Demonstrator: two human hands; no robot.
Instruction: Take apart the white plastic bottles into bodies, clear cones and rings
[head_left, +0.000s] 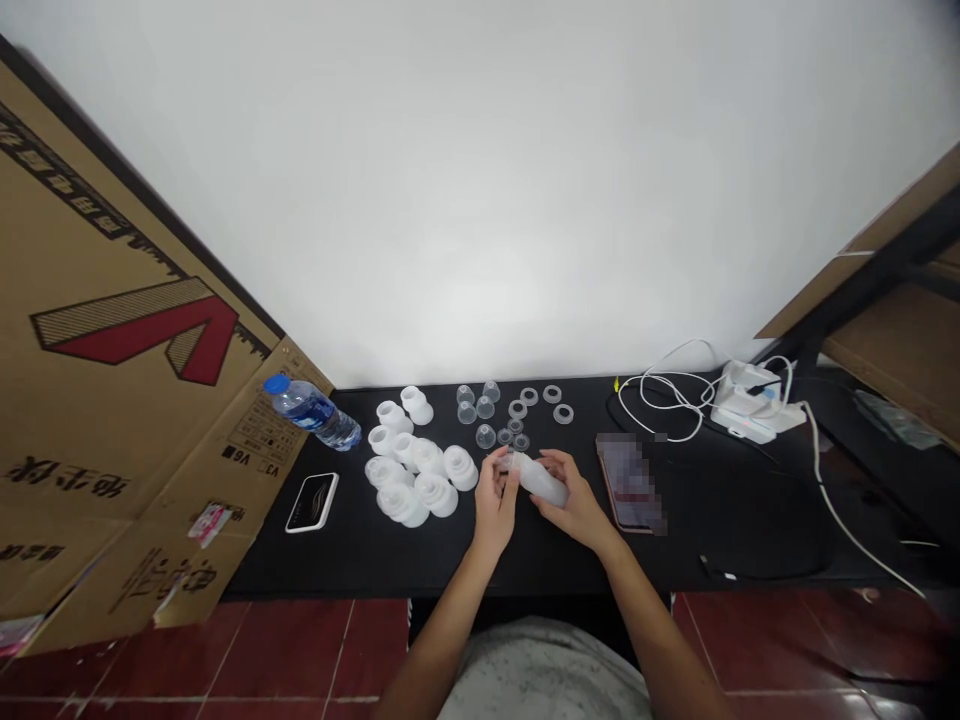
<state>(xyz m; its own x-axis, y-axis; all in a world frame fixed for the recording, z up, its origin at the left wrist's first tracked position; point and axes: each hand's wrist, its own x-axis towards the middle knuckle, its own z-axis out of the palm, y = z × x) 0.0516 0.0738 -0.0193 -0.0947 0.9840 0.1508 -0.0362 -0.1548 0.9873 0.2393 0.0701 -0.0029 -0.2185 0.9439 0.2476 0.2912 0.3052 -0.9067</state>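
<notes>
Both my hands meet above the black table [420, 565], holding a translucent white silicone piece [544, 478] between them. My left hand [495, 498] pinches its narrow end, and my right hand [574, 495] wraps its wider body. Just left of my hands lies a cluster of white silicone funnel-shaped pieces [416, 470]. Small clear plastic cups [476, 407] and translucent rings [529, 405] stand beyond my fingertips. Part of the held piece is hidden by my fingers.
A phone with a blurred screen [630, 482] lies right of my hands. A water bottle [311, 412] rests at the left, near a small white-framed device [312, 502]. White cables [667, 400] run to a white charger [754, 402]. Cardboard [127, 400] leans at the left.
</notes>
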